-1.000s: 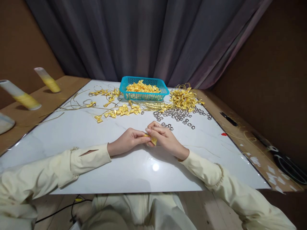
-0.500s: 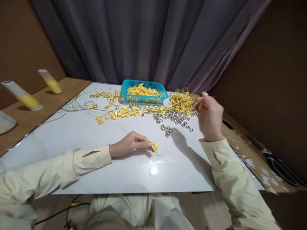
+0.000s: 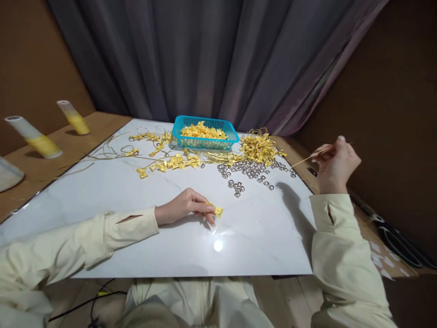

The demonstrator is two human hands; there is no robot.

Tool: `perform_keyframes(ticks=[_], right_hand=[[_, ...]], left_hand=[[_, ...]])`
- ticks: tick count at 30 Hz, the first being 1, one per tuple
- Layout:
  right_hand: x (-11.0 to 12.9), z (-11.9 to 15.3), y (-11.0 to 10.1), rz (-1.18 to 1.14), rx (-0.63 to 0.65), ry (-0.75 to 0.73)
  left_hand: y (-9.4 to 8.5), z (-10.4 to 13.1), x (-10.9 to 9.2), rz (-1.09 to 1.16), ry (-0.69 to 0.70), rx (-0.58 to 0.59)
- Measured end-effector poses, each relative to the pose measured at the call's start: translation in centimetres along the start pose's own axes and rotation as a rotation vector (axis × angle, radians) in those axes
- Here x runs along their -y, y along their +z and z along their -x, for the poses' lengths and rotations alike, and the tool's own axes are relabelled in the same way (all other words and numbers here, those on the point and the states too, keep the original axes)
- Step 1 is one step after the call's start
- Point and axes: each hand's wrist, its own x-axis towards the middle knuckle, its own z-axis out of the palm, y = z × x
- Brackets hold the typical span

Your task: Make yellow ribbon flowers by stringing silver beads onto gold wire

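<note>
Between the thumb and fingers of my left hand is a yellow bow, just above the white tabletop. My right hand, raised at the right edge of the table, pinches a thin golden cord that slants down to the left. Silver beads lie scattered in front of a heap of yellow bows. More yellow bows are spread left of the beads. Golden cords run between these groups.
A blue basket of yellow bows stands at the back, before a grey curtain. Two yellow thread spools are at the left. Black-handled scissors and paper scraps lie at the right.
My right hand has moved right, away from the bow heap, and the cord in it now shows clearly. My left hand has stayed nearly in place, with the bow turned slightly.
</note>
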Motion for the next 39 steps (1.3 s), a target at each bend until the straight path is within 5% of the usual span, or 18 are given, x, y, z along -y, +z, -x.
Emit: perform_keyframes(ticks=[8,13,16,18,25,39], right_hand=[[1.2,1.2,0.1,0.079,0.333,0.301],[0.4,3.2,0.9,0.351,1.000,0.576],[0.1,5.3,2.1,0.478,1.364,0.551],[0.1,6.6,2.9,0.544,1.498,0.488],[-0.6,8.5,3.4,0.770,1.490,0.338],[-0.2,9.3,4.1,0.788,1.405,0.329]], left_hand=[[0.1,-0.2,0.4,-0.007,0.010,-0.006],[0.1,-0.4,0.5,-0.032,0.020,-0.065],[0.1,-0.3,0.5,-0.046,0.013,-0.066],[0.1,-0.3,0.4,-0.049,0.005,-0.060],[0.4,-0.3,0.1,-0.034,-0.008,-0.049],[0.3,-0.3,0.2,-0.027,-0.004,-0.028]])
